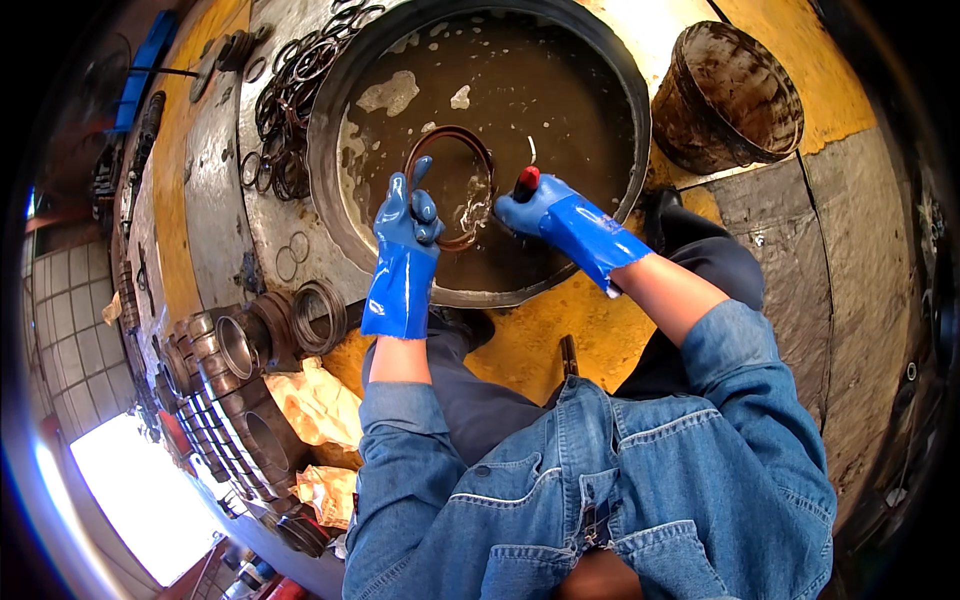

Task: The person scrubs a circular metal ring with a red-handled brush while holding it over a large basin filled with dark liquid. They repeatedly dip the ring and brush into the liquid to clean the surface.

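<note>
My left hand (408,215), in a blue rubber glove, grips a brown metal ring (472,138) by its left side and keeps it tilted up over a round tub (327,165). Murky brown water (560,90) with patches of foam fills much of the tub. My right hand (540,205), gloved the same way, is closed around a tool with a red-and-black handle (527,182), just right of the ring. The tool's working end cannot be made out. A thin white curved streak (532,150) shows beyond the handle.
Dark rings (290,110) lie heaped left of the tub. Two thin rings (293,255) and a stack of rings (320,315) lie nearer, beside large metal cylinders (235,350) and brown paper (315,400). A dirty bucket (730,95) stands at the right.
</note>
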### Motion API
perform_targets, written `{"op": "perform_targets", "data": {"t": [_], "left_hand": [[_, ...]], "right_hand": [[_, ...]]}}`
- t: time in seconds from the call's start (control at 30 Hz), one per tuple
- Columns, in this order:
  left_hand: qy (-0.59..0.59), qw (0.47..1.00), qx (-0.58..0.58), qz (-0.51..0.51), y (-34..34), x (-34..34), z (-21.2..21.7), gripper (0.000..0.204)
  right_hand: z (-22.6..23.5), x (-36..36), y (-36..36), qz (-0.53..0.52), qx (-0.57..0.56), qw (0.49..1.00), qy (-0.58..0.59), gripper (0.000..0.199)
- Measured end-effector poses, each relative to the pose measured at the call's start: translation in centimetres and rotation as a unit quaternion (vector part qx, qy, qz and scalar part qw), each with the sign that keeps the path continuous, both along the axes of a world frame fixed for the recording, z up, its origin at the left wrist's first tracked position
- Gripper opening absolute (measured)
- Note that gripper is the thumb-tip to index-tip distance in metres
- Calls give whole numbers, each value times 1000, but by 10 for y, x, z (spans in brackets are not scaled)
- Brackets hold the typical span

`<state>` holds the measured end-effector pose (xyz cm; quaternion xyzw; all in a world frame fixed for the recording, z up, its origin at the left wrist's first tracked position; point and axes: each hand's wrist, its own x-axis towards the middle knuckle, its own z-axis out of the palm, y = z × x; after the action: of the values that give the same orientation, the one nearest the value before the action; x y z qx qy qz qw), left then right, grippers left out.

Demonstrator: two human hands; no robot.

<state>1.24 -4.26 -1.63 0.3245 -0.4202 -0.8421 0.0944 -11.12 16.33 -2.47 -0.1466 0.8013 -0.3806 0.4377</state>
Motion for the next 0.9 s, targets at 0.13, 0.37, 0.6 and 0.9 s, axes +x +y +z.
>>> {"op": "perform_targets", "data": {"t": [0.13, 0.37, 0.6, 0.9], "left_hand": [[-45, 999, -24, 10, 2, -2, 1, 53], [-85, 995, -46, -32, 12, -6, 3, 57], [-59, 986, -144, -67, 23, -11, 12, 58], [-34, 983, -168, -65, 25, -10, 8, 56]], "right_hand": [[18, -3, -3, 73, -53, 996, -21, 39], [16, -24, -11, 156, -189, 806, 539, 34], [-13, -14, -16, -1, -56, 929, 366, 21], [-2, -4, 0, -47, -143, 980, -133, 37]]}}
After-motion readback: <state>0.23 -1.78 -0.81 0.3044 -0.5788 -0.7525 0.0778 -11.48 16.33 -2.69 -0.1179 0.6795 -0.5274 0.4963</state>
